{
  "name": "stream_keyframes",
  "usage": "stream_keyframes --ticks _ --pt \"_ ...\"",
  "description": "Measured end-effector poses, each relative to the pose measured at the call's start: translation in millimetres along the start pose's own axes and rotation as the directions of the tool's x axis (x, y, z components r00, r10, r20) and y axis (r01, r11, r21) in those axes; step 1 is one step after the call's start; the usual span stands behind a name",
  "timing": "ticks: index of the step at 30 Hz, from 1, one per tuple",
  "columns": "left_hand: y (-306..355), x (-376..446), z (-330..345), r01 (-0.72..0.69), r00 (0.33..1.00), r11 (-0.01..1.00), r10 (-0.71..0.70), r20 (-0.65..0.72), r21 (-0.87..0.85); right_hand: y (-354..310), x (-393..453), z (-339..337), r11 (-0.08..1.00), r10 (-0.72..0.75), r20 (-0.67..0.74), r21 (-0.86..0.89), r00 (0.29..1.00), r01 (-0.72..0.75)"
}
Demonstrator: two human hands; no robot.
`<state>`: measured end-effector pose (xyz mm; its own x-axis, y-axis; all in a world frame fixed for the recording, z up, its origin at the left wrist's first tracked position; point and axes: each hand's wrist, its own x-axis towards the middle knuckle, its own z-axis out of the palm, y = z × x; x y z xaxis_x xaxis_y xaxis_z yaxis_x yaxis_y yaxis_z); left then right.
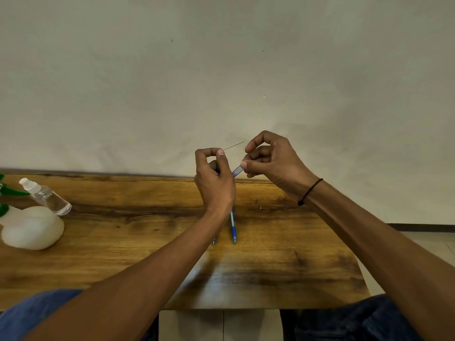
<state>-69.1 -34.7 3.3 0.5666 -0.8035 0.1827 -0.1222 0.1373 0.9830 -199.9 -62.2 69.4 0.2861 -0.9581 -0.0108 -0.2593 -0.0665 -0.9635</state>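
Above the tabletop (123,230) and the two pens (233,227) lying on it, my right hand (273,163) has its fingers clamped on a small blue tube (237,171). My left hand (214,178), just beside it, pinches a thin lead (234,145). I'd steady both wrists and feed the lead in straight. There is open air all round, with the tabletop's far edge beneath.
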Motion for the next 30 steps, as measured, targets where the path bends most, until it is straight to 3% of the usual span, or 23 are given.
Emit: stream_keyframes --ticks 8,15,22,25,30 --pt "0.9 -0.5 -1.9 -0.002 1.000 1.000 0.002 0.003 0.031 -4.0 -2.9 -0.5 1.000 0.008 0.039 -0.018 0.999 -0.008" --pt "1.7 -0.8 -2.9 -0.086 0.996 0.994 0.084 0.044 0.061 -3.1 -4.9 -8.3 0.999 0.033 0.088 -0.004 0.996 -0.033" --pt "-3.1 -0.8 -1.6 -0.023 0.999 0.999 0.022 0.044 0.029 3.3 -4.3 -5.1 0.998 -0.022 0.079 -0.060 0.997 0.027" --pt "-3.6 2.9 -0.7 0.012 0.999 1.000 -0.013 0.037 0.028 3.3 -3.6 -6.0 0.960 -0.125 0.130 -0.233 0.984 0.153" --pt "-9.8 2.0 -1.2 0.063 0.990 0.995 -0.072 0.119 0.072 6.3 -8.2 -3.2 0.686 -0.209 0.257 -0.649 0.944 0.329"
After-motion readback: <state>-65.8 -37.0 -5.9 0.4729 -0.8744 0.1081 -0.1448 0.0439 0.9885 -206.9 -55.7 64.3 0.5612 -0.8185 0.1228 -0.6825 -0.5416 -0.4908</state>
